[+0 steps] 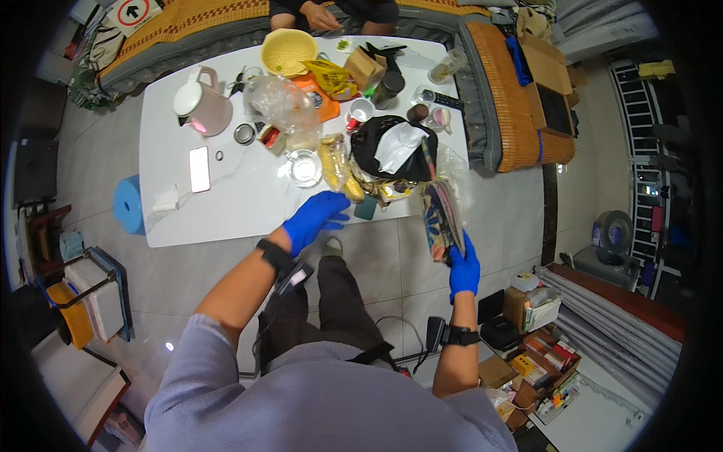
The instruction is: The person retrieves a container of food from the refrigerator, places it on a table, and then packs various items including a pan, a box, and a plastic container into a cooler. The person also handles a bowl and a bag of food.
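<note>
My right hand [465, 267], in a blue glove, grips the lower end of a patterned fabric pouch [443, 223]. The pouch hangs off the front right edge of the white table [237, 209], its strap running up toward a black bag [367, 148]. My left hand [317, 219], also blue-gloved, is over the table's front edge with its fingers apart and nothing visible in it. Close to it lie bananas [333, 164] partly under clear plastic, a dark green flat item [366, 208] and a glass ashtray [304, 168]. A crumpled white sheet [400, 147] rests on the black bag.
A white kettle [203, 104], a phone [199, 169], a yellow basket [288, 52] and a dark-lidded jar [388, 90] stand or lie on the table. A person's hand [321, 16] shows beyond it. A blue stool [129, 204] stands at left; cardboard boxes [542, 359] sit at lower right.
</note>
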A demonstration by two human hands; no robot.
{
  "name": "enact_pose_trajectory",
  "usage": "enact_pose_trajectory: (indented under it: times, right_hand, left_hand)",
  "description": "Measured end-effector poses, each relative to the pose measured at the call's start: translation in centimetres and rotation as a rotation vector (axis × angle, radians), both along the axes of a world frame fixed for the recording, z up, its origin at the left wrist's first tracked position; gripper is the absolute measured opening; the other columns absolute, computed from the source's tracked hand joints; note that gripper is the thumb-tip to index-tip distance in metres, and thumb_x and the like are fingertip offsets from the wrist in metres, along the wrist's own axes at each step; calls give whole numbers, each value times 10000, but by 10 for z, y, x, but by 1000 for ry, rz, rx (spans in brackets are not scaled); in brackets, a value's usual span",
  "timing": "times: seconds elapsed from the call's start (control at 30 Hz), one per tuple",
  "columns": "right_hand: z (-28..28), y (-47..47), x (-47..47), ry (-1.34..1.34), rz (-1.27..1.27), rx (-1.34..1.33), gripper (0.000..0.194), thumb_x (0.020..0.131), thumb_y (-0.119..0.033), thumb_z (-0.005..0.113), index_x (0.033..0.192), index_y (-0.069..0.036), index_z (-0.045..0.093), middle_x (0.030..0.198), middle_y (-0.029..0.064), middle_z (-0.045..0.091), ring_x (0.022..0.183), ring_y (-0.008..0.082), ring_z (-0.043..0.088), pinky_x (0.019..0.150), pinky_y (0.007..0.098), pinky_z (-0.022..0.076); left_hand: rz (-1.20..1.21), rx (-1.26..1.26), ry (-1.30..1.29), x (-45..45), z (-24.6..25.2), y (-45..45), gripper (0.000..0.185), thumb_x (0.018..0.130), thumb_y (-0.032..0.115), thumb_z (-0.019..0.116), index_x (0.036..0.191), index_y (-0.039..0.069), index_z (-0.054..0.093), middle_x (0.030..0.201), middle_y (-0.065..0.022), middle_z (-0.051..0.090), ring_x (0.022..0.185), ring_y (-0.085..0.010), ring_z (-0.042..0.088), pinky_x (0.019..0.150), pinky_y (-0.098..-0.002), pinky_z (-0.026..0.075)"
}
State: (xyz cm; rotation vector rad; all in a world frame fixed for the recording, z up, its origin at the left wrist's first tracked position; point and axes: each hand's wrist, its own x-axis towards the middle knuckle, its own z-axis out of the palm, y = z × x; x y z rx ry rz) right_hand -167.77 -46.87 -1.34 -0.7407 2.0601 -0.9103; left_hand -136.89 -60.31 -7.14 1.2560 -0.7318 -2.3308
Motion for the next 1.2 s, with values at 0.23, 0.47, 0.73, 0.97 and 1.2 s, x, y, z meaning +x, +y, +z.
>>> enact_pose_trajectory:
  times: [0.23,0.47,0.73,0.97,1.2]
  right_hand:
    - [-10,53,-3,-73,40,202,449,858,-106,551,1299,-81,474,1139,133,597,987,163,564,855,291,445]
    - [-14,61,6,-375,-98,234,464,855,-103,556,1308,-77,460,1091,99,610,887,142,581,765,270,490]
    - [-27,30,-1,-501,-138,104,476,851,-109,565,1299,-10,439,1035,108,606,800,160,607,640,281,532]
    - [-68,-48,-3,-683,-111,-43,518,833,-114,580,1298,35,406,1040,129,594,804,189,623,650,299,548]
    - [-124,-107,10,-764,-188,163,671,859,-194,587,1401,-28,228,1203,153,521,906,236,615,726,305,536]
  left_hand:
    - [217,296,0,-113,-101,-54,440,831,355,630,1118,30,555,960,-168,601,805,-237,617,662,-303,529]
    - [221,-145,-407,-147,-142,-75,237,822,179,622,994,22,576,914,-128,616,753,-239,615,657,-316,524]
    - [58,-1109,-408,-82,-29,-120,218,804,35,652,979,-5,529,778,-87,582,732,-185,594,684,-311,504]
    - [291,-1,262,8,43,-139,265,888,107,454,1129,18,518,1030,-73,606,886,-168,597,762,-279,516]
    - [388,82,173,2,16,-114,126,861,116,468,924,60,561,791,-25,591,640,-123,544,592,-225,472]
